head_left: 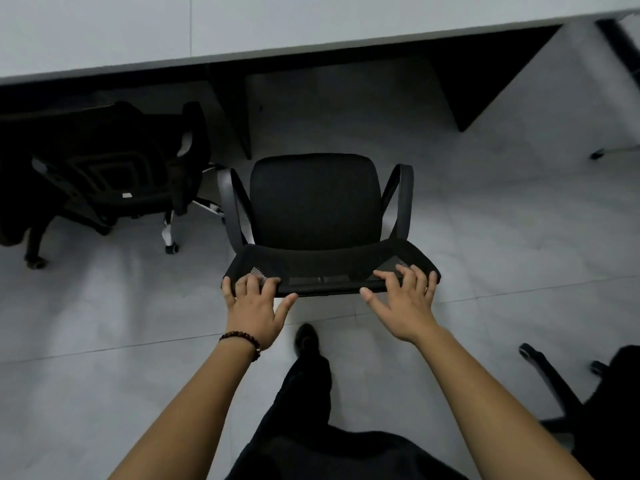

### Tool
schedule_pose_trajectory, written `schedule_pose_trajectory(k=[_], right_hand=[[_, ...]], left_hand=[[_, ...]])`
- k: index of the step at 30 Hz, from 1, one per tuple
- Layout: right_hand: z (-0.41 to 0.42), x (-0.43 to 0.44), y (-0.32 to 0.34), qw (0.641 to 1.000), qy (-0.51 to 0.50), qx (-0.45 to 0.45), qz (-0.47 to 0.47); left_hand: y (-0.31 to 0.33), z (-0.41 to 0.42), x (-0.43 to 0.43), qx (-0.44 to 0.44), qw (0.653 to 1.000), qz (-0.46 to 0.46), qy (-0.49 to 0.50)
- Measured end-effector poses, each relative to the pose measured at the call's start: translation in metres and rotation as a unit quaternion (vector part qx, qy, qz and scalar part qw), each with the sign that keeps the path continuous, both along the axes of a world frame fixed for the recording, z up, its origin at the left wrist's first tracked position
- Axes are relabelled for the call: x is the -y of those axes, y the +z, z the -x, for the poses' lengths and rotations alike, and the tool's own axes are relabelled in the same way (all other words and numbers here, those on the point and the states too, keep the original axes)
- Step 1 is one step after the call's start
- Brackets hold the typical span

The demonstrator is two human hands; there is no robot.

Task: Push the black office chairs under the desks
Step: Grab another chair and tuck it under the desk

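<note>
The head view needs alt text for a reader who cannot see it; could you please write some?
Both hands, left hand and right hand, rest on the top of a black office chair's backrest, facing a white desk. A second chair sits partly under the desk at left.

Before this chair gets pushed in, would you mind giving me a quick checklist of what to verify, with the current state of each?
1. Both hands on the backrest: ok, left hand and right hand rest on the top edge of the chair.
2. Chair faces the desk: ok.
3. Floor clear between seat and desk: ok.
4. Room beside the left chair: ok, apart but close.
5. Armrests clear the desk's underside: cannot tell.
6. Foot clear of the castors: cannot tell, the base is hidden.
</note>
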State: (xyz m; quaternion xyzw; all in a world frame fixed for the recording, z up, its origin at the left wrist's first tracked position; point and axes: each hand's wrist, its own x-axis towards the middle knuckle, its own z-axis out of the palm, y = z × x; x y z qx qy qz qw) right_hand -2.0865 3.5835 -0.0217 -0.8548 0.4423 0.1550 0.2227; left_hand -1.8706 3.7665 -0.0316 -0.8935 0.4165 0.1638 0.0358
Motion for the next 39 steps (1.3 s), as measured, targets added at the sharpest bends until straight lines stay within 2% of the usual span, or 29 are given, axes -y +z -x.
schedule_pose_trajectory(k=[8,23,31,39], right_hand=[[-0.113,0.117,0.005,0.999,-0.007,-0.049,-0.012],[-0.243,0.281,-0.004,0.996,0.062,-0.061,0.007],[-0.273,0.326,-0.008,0.995,0.091,-0.047,0.009],[-0.273,0.327,0.004,0.996,0.086,-0.03,-0.003]], left_hand=[[0.011,-0.108,0.119,-0.013,1.0,-0.022,-0.007],[0.0,-0.218,0.263,-0.009,0.999,-0.019,0.049],[-0.003,-0.239,0.299,-0.006,0.997,-0.016,0.081],[0.011,-0.241,0.303,-0.02,0.995,-0.004,0.098]])
